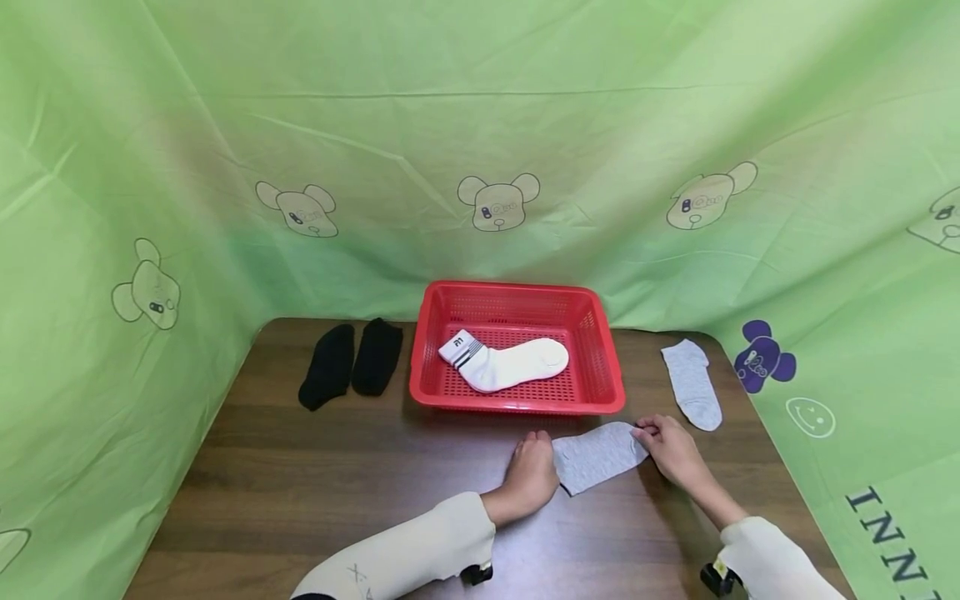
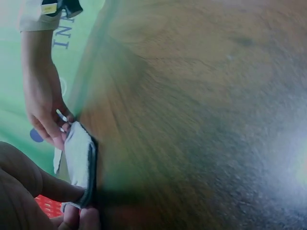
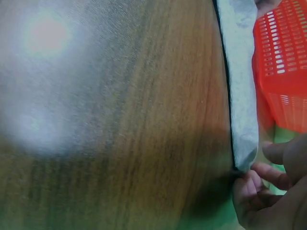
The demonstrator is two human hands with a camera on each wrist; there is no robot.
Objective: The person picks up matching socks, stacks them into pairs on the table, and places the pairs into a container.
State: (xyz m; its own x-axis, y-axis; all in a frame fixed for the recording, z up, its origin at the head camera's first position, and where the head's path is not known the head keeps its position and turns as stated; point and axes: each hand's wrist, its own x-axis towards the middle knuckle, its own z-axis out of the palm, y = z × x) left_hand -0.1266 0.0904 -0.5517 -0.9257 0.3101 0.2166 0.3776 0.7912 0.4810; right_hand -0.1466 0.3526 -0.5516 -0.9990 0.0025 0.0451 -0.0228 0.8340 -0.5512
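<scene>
Stretched between both hands is a grey ankle sock (image 1: 600, 456), held just over the wooden table in front of the red basket. My left hand (image 1: 531, 475) pinches its left end; in the left wrist view the thumb lies on top of the fabric (image 2: 79, 155) with fingertips under it. At the other end, my right hand (image 1: 672, 452) pinches the sock's tip, and the right wrist view has its fingertips at the edge of the grey cloth (image 3: 242, 96). A second grey sock (image 1: 692, 385) lies flat beyond the right hand.
A red plastic basket (image 1: 517, 407) stands at the back middle, with white striped socks (image 1: 521, 367) lying in it. Two black socks (image 1: 330, 367) lie side by side left of it. Green printed cloth (image 1: 390, 125) hangs around the table's back and sides.
</scene>
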